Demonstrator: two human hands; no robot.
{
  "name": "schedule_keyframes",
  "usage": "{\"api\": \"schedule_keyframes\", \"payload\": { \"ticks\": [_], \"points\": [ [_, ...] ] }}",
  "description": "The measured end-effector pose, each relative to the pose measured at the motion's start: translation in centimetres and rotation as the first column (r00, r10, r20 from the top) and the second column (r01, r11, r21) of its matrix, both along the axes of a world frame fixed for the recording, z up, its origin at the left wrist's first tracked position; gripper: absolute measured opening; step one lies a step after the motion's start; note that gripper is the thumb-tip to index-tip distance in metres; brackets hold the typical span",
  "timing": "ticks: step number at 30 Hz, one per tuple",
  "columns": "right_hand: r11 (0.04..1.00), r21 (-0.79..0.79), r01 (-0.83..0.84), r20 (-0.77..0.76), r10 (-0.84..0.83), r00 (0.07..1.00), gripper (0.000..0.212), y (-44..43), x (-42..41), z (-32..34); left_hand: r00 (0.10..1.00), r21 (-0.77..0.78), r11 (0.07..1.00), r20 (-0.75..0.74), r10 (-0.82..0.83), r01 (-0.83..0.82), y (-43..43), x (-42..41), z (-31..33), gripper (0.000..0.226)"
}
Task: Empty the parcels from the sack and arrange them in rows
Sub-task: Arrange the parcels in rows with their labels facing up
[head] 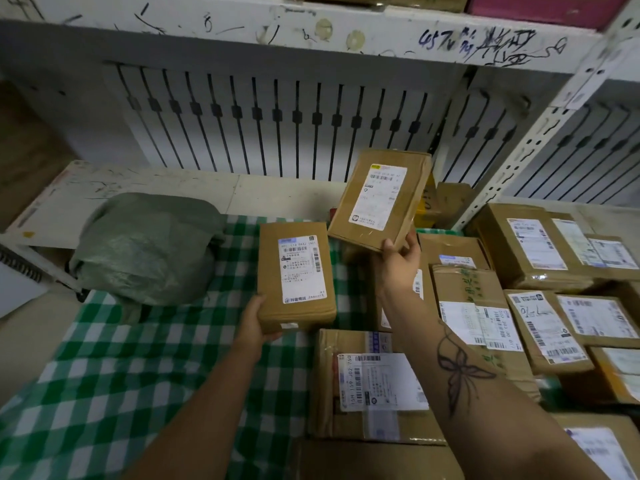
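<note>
Your left grip (254, 323) curls round the near end of a labelled parcel (296, 275) at centre frame, over the green checked cloth (138, 375). Your right grip (398, 261) pinches a second parcel (379, 199), raised and tilted, just right of centre. The green sack (149, 247) lies centre left; boxed parcels (460, 285) fill the right.

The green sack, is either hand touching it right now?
No, the left hand grips the lower parcel and the right hand grips the raised parcel, while the green sack lies apart, to their left.
</note>
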State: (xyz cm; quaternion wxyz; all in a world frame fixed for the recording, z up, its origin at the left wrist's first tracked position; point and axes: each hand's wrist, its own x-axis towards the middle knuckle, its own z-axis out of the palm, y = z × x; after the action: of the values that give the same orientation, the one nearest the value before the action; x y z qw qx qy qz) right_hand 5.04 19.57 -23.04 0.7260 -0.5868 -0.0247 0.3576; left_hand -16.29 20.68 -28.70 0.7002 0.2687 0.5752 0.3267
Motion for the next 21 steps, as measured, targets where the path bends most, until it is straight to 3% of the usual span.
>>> {"api": "schedule_keyframes", "payload": {
  "ticks": [4, 13, 17, 21],
  "points": [
    [0.998, 0.039, 0.051, -0.014, -0.051, 0.999, 0.048, -0.6, 0.9, 0.2, 0.992, 0.011, 0.995, -0.074, -0.102, 0.103, -0.5, 1.1, 0.0, 0.023],
    [0.997, 0.049, 0.06, -0.089, -0.055, 0.995, 0.047, -1.2, 1.7, 0.8, 0.984, -0.02, 0.989, -0.105, -0.145, 0.144, -0.9, 2.1, -0.4, 0.024],
    [0.995, 0.09, 0.045, -0.142, -0.032, 0.989, 0.049, -1.3, 1.3, 1.0, 0.989, 0.005, 0.994, -0.101, -0.109, 0.111, -0.7, 2.0, -0.3, 0.024],
    [0.993, 0.113, 0.032, -0.169, -0.013, 0.985, 0.048, -1.3, 1.1, 1.2, 0.999, 0.017, 1.0, -0.021, -0.026, 0.026, 0.5, 1.7, -0.3, 0.04]
  ]
}}
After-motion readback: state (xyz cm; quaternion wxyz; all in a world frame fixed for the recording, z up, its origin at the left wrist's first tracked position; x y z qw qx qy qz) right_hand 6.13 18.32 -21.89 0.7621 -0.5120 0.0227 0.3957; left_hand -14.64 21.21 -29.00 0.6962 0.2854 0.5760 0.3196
